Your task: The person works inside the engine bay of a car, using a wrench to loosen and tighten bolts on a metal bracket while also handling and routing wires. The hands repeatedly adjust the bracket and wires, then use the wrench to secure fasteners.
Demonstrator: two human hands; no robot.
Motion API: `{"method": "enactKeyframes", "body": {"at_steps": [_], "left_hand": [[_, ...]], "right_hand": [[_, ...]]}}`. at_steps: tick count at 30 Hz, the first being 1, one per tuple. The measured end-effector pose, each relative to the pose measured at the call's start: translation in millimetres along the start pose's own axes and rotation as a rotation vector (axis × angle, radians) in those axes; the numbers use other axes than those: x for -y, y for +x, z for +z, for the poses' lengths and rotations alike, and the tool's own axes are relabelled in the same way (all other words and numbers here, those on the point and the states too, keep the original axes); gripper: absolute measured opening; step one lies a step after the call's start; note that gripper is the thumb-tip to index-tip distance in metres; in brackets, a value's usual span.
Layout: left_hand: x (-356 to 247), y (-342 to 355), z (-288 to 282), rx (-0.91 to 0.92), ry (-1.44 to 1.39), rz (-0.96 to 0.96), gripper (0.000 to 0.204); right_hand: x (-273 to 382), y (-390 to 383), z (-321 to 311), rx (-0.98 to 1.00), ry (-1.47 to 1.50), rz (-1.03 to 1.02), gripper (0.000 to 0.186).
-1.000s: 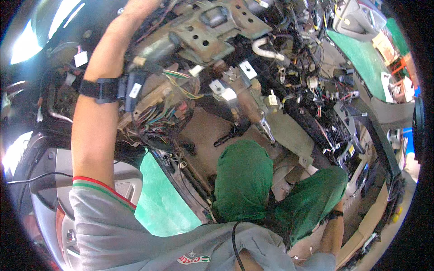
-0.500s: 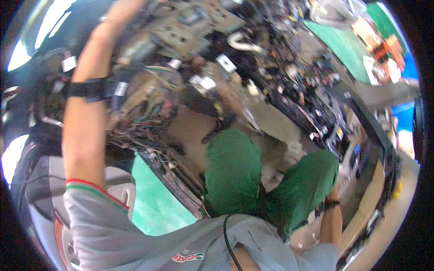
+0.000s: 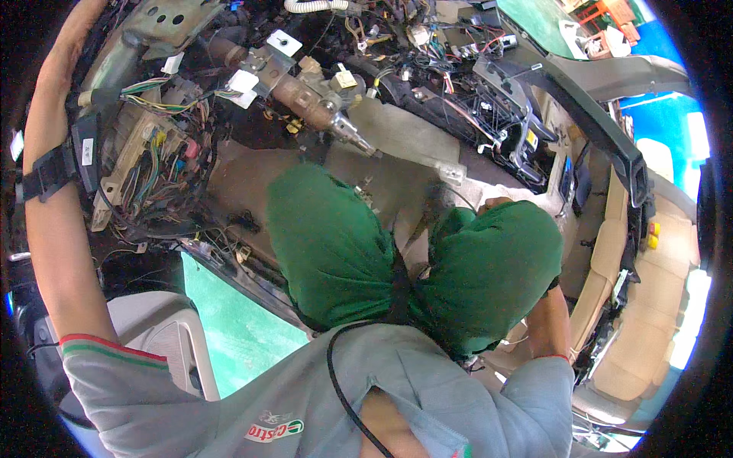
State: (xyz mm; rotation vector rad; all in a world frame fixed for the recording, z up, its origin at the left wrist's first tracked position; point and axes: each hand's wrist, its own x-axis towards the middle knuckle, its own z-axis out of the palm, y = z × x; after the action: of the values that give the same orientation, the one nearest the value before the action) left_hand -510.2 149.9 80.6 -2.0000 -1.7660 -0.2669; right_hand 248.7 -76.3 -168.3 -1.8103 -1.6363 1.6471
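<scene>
The left hand is out of view. The right hand [image 3: 496, 204], mostly hidden behind a green-trousered knee [image 3: 500, 267], shows too little to tell whether its grip is apart or clamped; a pale fitting [image 3: 451, 174] lies near it.

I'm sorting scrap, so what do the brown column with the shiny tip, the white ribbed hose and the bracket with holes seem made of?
Brown column: metal, probably steel; dull, seemingly rusty body, shiny tip. Ribbed hose: likely matte plastic, judging by its even ridges. Bracket: apparently dulled sheet metal, given its plate shape and round holes.
</scene>
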Motion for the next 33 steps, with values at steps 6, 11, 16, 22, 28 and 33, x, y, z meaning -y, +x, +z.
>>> {"method": "enactKeyframes", "body": {"at_steps": [6, 11, 16, 22, 28, 33], "left_hand": [[-6, -8, -4, 0.002, -0.006, -0.014, 0.044], [-9, -15, -4, 0.016, -0.031, -0.037, 0.045], [-11, -12, -14, 0.037, -0.064, -0.095, 0.046], [-37, -10, -23, 0.088, -0.156, -0.275, 0.045], [-60, -4, -25, -0.012, -0.564, -0.602, 0.050], [-68, 0, -31, 0.022, -0.548, -0.742, 0.046]], "right_hand": [[53, 33, 40, 0.165, 0.195, -0.261, 0.024], [42, 63, 45, 0.311, 0.250, -0.349, 0.038], [38, 152, 52, 0.508, 0.179, -0.287, 0.027], [154, 191, 3, 0.235, -0.419, -0.212, 0.020], [339, 173, -48, 0.354, -0.440, -0.281, 0.026], [463, 169, -44, 0.187, -0.553, -0.738, 0.034]]}}
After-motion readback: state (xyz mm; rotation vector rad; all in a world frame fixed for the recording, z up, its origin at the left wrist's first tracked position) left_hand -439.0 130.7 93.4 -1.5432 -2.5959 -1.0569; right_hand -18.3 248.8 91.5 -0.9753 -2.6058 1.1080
